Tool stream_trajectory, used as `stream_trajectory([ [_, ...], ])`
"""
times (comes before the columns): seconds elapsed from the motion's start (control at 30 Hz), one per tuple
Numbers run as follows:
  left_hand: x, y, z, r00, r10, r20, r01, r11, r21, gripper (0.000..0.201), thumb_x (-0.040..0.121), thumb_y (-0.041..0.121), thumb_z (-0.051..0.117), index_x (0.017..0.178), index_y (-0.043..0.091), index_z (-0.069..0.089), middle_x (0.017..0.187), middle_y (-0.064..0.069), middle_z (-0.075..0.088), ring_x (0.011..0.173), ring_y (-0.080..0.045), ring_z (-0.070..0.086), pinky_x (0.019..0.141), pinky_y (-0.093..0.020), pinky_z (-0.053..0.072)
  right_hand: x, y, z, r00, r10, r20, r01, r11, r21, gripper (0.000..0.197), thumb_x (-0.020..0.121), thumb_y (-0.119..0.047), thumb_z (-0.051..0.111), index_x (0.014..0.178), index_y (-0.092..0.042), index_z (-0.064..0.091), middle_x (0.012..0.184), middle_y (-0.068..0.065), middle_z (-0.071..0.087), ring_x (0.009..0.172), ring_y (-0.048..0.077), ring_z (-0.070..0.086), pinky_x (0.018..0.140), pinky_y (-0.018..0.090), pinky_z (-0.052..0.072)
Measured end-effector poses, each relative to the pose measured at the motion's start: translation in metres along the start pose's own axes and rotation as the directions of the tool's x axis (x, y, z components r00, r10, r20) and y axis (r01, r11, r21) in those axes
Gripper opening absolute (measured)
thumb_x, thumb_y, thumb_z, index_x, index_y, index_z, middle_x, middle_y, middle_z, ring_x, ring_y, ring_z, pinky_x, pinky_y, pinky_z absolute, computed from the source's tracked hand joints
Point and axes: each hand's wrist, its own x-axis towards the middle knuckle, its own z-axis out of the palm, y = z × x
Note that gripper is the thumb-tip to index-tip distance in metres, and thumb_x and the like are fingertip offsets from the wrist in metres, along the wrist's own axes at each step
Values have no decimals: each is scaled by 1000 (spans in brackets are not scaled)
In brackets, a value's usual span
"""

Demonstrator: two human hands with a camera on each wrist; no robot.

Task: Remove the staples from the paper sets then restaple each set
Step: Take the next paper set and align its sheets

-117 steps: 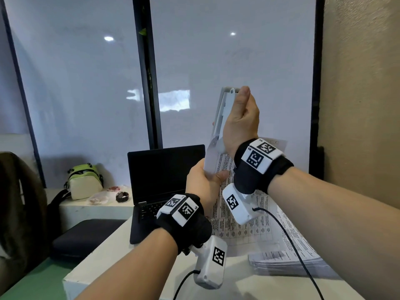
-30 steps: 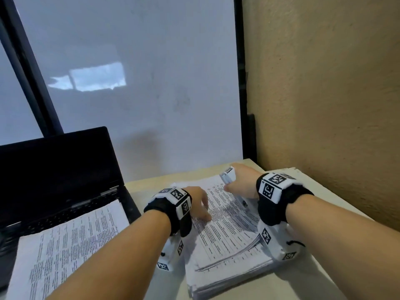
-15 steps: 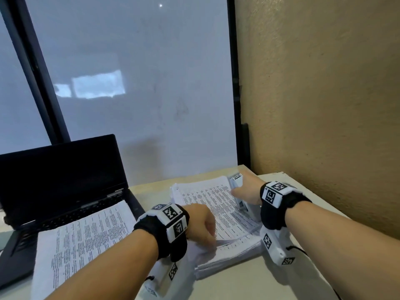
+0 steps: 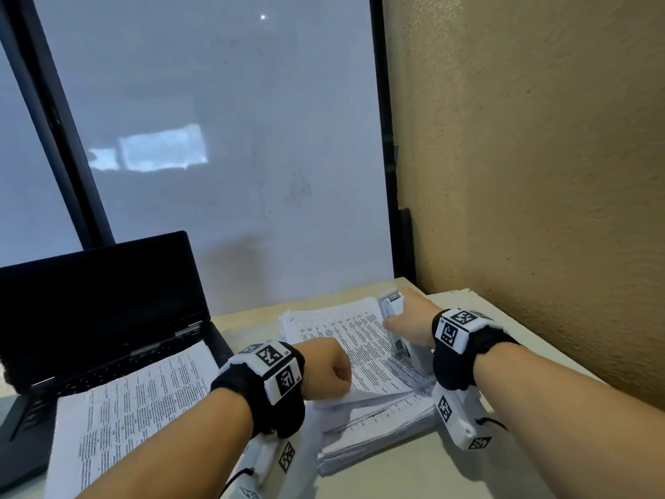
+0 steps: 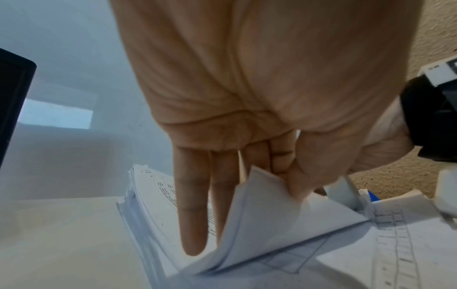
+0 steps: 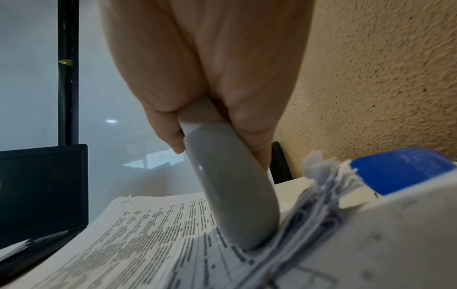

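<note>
A thick stack of printed paper sets (image 4: 363, 340) lies on the desk by the wall. My left hand (image 4: 343, 378) is curled at the stack's near left corner. In the left wrist view its thumb and forefinger (image 5: 287, 176) pinch the raised corner of the top set (image 5: 267, 213), while two other fingers (image 5: 193, 215) point straight down at the page. My right hand (image 4: 401, 318) grips a grey-white stapler (image 4: 392, 309). The stapler's rounded end (image 6: 232, 195) rests on the stack's (image 6: 148, 234) right side. No staple shows in any view.
One separate paper set (image 4: 133, 408) lies across the keyboard of an open black laptop (image 4: 100, 300) on the left. A rough tan wall (image 4: 539, 174) stands close on the right, a frosted window behind. A blue-topped object (image 6: 400, 168) sits beside the stack.
Earlier both hands held a set and the stapler up in the air; now they are down on the stack. Over the last second my left hand slid to the near corner and lifted it.
</note>
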Motion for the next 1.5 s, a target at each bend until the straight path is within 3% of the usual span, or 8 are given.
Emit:
stream_trajectory([
  [0.17, -2, -5, 2, 993, 21, -114, -15, 999, 48, 14, 94, 14, 44, 88, 14, 56, 74, 5, 49, 54, 0, 40, 41, -5, 31, -7, -5, -3, 999, -35, 27, 36, 999, -28, 44, 90, -21, 56, 129, -12, 41, 75, 1, 52, 61, 11, 49, 53, 24, 37],
  [0.33, -9, -22, 2, 966, -39, -257, 40, 999, -4, 21, 95, 18, 46, 100, 12, 65, 87, 8, 55, 81, -11, 49, 65, -19, 36, -20, -19, -10, 974, -173, -146, 180, 983, 32, 32, 89, -36, 62, 112, -15, 55, 104, 3, 63, 89, 17, 60, 78, 29, 46],
  [0.43, -19, -33, -7, 920, -117, -373, 90, 992, -89, 19, 96, 20, 48, 101, 14, 65, 91, 6, 56, 85, -14, 51, 70, -21, 35, -35, -41, -23, 946, -255, -201, 258, 966, -14, 36, 89, -41, 60, 108, -11, 54, 100, 1, 62, 87, 20, 59, 72, 32, 45],
  [0.7, -55, -45, -25, 824, -253, -507, 104, 947, -305, 13, 98, 19, 49, 94, 19, 62, 81, 4, 55, 55, 3, 44, 46, -9, 33, -76, -78, -11, 891, -385, 240, 454, 763, -461, 30, 79, -32, 66, 105, -18, 62, 109, 2, 63, 96, 24, 62, 86, 38, 52],
  [1.0, -66, -56, -24, 793, -325, -516, 121, 913, -390, 14, 98, 20, 49, 89, 20, 58, 73, 7, 53, 54, -3, 48, 40, -12, 34, -75, -98, -2, 904, -369, 218, 423, 689, -589, 42, 73, -45, 72, 104, -22, 56, 100, -3, 63, 91, 22, 61, 79, 34, 52],
  [1.23, -69, -70, -2, 831, -341, -438, 107, 873, -476, 8, 96, 21, 51, 88, 21, 48, 90, -3, 58, 68, -20, 58, 57, -34, 56, -67, -85, 20, 942, -283, 179, 333, 742, -582, 16, 76, -18, 58, 92, -16, 55, 89, 3, 61, 76, 25, 59, 61, 30, 45],
  [1.4, -85, -100, 39, 919, -391, -47, 392, 919, 32, 67, 90, 48, 57, 145, 28, 25, 144, -1, 43, 122, -25, 53, 101, -38, 42, -65, -87, 13, 947, -308, 90, 309, 794, -524, 12, 78, -21, 58, 90, -24, 54, 87, -3, 61, 83, 23, 62, 72, 31, 52],
  [1.5, -92, -106, 50, 911, -411, 39, 397, 898, 190, 60, 88, 57, 52, 142, 37, 34, 145, 1, 38, 127, -28, 47, 105, -44, 36, -65, -93, 10, 939, -335, 83, 330, 801, -499, 14, 78, -22, 58, 92, -24, 54, 88, -3, 61, 84, 24, 62, 75, 32, 54],
])
